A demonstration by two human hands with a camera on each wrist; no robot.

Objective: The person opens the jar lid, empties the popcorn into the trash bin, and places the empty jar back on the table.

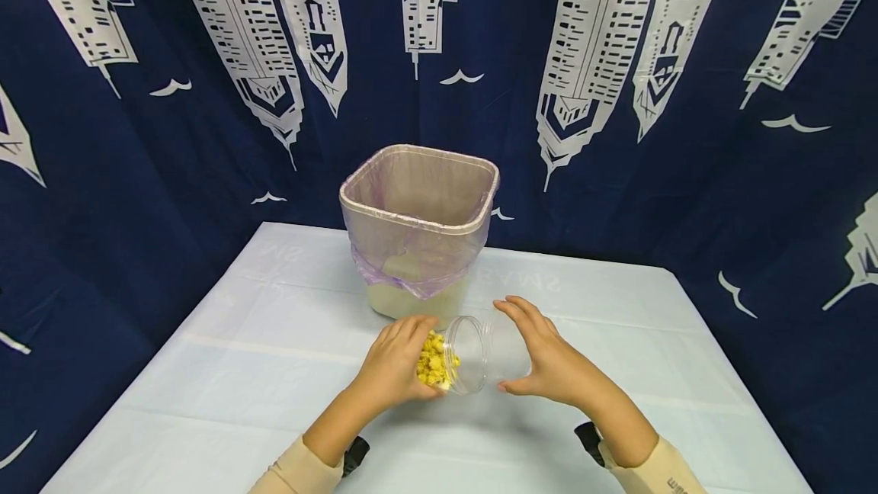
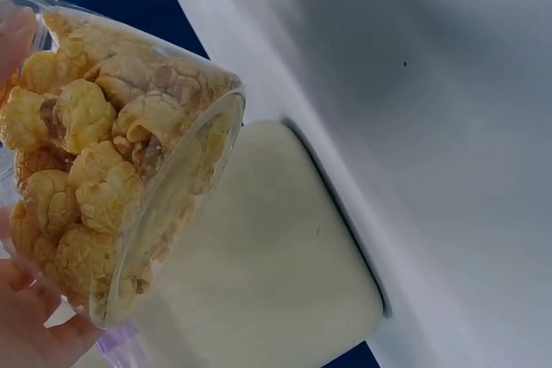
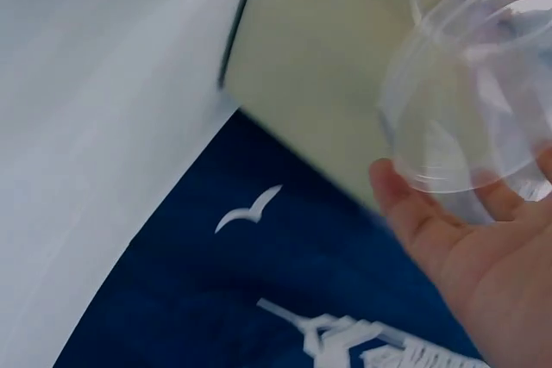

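My left hand (image 1: 391, 368) grips a clear plastic jar (image 2: 177, 200) lying on its side, its base toward the left. Yellow popcorn (image 1: 434, 363) fills much of this jar, with brownish bits among the pieces in the left wrist view. Facing its mouth from the right is another clear plastic container (image 3: 457, 118), which my right hand (image 1: 549, 360) holds with fingers and thumb spread around it. That container shows no popcorn inside. Their rims meet or overlap in the head view, in front of the bin. The left palm hides the jar's base there.
A beige bin (image 1: 449, 303) stands on the white-covered table (image 1: 226, 380) just beyond my hands. Its purple translucent liner (image 1: 425, 265) folds over the rim and hangs down outside. Behind the table hangs a dark blue curtain (image 1: 411, 113) with white building prints.
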